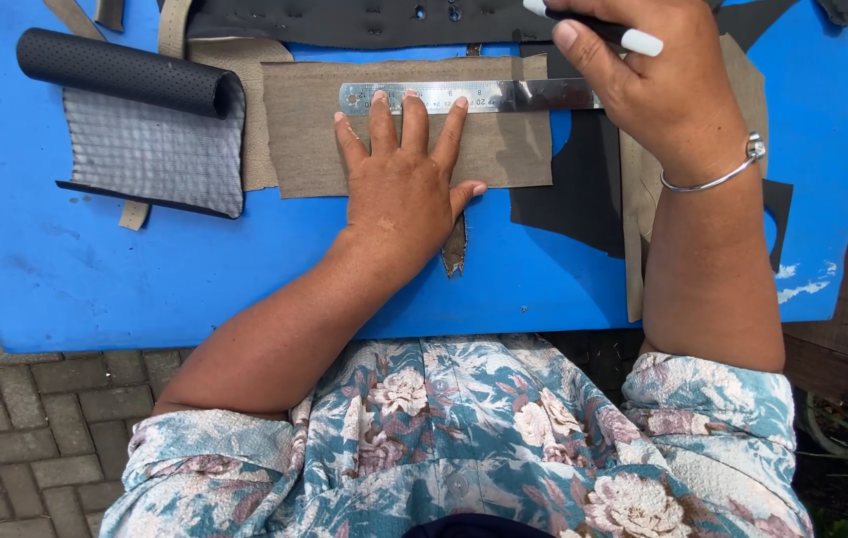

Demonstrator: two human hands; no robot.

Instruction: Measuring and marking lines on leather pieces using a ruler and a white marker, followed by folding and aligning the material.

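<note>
Fabric is what the person is working on: a tan rectangular piece (404,149) is lying flat on the blue counter (145,279) at upper centre of the frame, and it is looking thin, light and limp, likely to slide or wrinkle unless pressed flat. The left hand (404,184) is resting palm-down on it, fingers (381,120) spread apart, tips touching the lower edge of a steel ruler (464,96) laid along the fabric's top edge; the ruler is looking stiff and smooth, so it may be slipping easily. The right hand (643,85), at upper right, is holding a white-tipped marker (633,40) with fingers closed around it. A roll of perforated black material (125,75) is sitting at upper left; no labels or packages are showing.
</note>
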